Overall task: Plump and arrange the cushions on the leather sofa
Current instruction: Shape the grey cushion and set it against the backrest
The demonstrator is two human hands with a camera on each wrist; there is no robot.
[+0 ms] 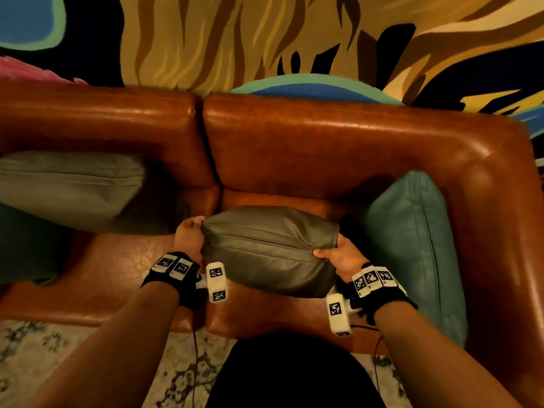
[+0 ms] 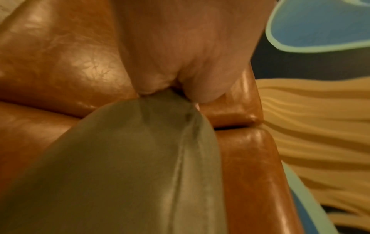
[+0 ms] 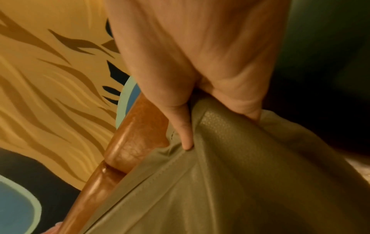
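You're in lounge or living room: tan leather sofa point(image 1: 323, 148) at 12 o'clock, loose cushions point(image 1: 412, 237) on it, bold painted mural point(image 1: 235, 39) behind, patterned rug point(image 1: 44, 354) at 7 o'clock.

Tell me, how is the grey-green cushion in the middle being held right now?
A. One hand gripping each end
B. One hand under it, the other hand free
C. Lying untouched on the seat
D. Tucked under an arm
A: the left hand and the right hand each grip an opposite end of the grey-green cushion, over the seat of the leather sofa.
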